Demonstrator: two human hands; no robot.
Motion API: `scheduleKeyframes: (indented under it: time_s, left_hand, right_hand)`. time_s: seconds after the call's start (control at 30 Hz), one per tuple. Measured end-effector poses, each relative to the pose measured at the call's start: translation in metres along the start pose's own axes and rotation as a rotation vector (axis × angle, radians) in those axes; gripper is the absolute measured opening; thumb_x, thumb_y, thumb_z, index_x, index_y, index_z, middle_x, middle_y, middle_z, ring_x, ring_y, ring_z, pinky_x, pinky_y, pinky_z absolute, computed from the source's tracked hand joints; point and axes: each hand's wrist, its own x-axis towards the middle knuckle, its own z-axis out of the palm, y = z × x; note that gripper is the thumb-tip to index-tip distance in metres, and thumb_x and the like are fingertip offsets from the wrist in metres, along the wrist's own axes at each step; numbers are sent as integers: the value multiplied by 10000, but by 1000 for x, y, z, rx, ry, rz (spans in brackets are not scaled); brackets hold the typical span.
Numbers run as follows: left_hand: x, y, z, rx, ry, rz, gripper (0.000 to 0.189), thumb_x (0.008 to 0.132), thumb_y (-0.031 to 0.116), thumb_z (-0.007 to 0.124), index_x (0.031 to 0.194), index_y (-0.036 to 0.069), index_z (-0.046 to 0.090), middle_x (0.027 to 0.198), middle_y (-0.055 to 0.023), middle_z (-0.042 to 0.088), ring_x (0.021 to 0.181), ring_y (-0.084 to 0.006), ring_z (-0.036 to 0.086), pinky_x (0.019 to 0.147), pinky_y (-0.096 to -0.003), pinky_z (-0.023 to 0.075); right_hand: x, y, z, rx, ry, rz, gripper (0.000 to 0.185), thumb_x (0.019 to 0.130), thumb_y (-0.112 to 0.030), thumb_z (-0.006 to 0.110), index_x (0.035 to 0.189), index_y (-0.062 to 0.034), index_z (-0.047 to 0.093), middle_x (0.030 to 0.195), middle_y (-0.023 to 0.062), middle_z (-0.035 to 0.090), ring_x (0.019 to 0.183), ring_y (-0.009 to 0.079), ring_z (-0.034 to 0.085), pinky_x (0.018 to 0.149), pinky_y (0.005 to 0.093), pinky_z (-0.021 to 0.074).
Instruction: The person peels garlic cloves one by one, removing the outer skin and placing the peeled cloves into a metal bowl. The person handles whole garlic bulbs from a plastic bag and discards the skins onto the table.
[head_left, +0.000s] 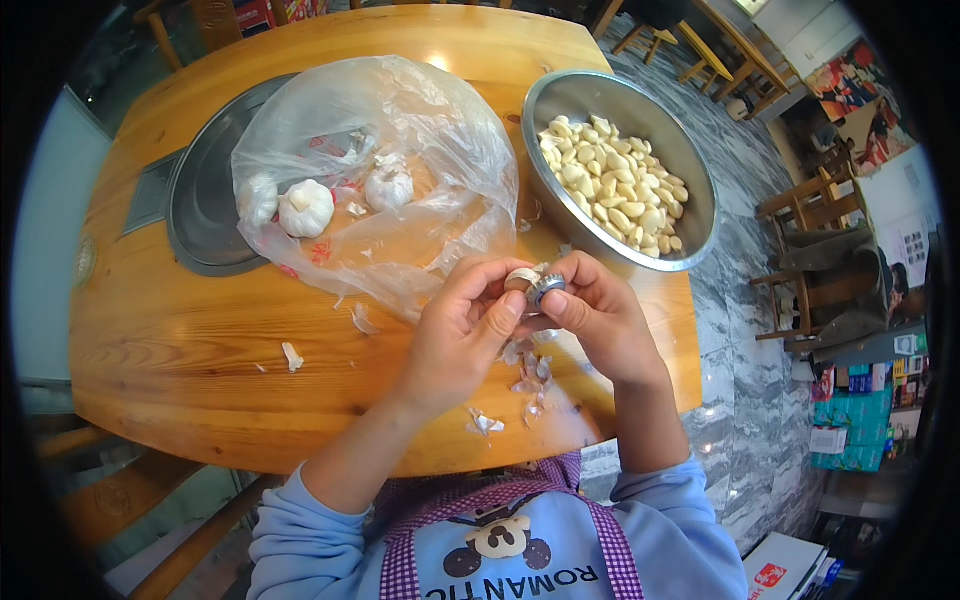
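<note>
Between the fingers of my left hand (466, 330) is a garlic clove (521, 280) with some skin on it. My right hand (609, 319) pinches a crimped metal bottle cap (546, 289) against the clove. Both hands are above the table's near right part. Beyond them a thin plastic bag (442, 217) lies spread out, with a whole garlic bulb (306, 208) and another bulb (389, 182) on or in it. To the upper right, a steel bowl (541, 176) holds many peeled garlic cloves (615, 180).
Papery garlic skins (531, 379) are scattered below my hands, and a skin flake (292, 357) lies further left on the wooden table (187, 337). A dark round inset (214, 217) sits partly under the bag. Wooden chairs (814, 285) stand on the tiled floor at right.
</note>
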Motion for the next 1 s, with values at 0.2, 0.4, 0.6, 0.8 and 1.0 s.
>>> scheduleKeyframes:
  time_s: [0.2, 0.4, 0.6, 0.8, 1.0]
  left_hand:
    - [0, 4, 1, 63, 97, -55, 245, 907, 133, 509, 1103, -14, 503, 968, -41, 554, 859, -87, 529, 769, -229, 453]
    - [0, 6, 1, 97, 167, -130, 230, 902, 94, 513, 1085, -44, 494, 954, -56, 574, 844, -72, 540, 731, -211, 459]
    - [-1, 5, 6, 59, 128, -133, 258, 895, 70, 524, 1125, -37, 477, 966, -54, 571, 837, -72, 536, 726, -207, 454]
    - [-1, 5, 4, 106, 64, -81, 258, 898, 66, 522, 1134, -21, 463, 946, -55, 567, 785, -71, 536, 689, -207, 463]
    - [-2, 2, 4, 62, 62, -65, 232, 904, 82, 514, 1113, -9, 466, 913, -59, 575, 741, -63, 527, 638, -190, 443]
  right_hand:
    - [1, 6, -1, -79, 87, -49, 158, 859, -107, 589, 949, 11, 534, 1020, 75, 555, 807, 120, 565, 684, 253, 486]
    - [4, 13, 2, -226, 133, -364, 107, 822, -47, 610, 901, -4, 551, 1072, 93, 515, 901, 141, 523, 767, 264, 444]
    - [0, 15, 2, -246, 154, -284, 92, 813, 14, 597, 894, 0, 556, 1025, 83, 526, 925, 139, 520, 800, 270, 435]
    - [-2, 13, 3, -127, 186, -236, 113, 807, 2, 613, 904, -1, 555, 962, 68, 550, 881, 131, 537, 783, 253, 437]
    - [-1, 16, 9, -17, 335, -164, 147, 805, -13, 625, 925, -6, 542, 949, 74, 568, 799, 125, 560, 704, 247, 470]
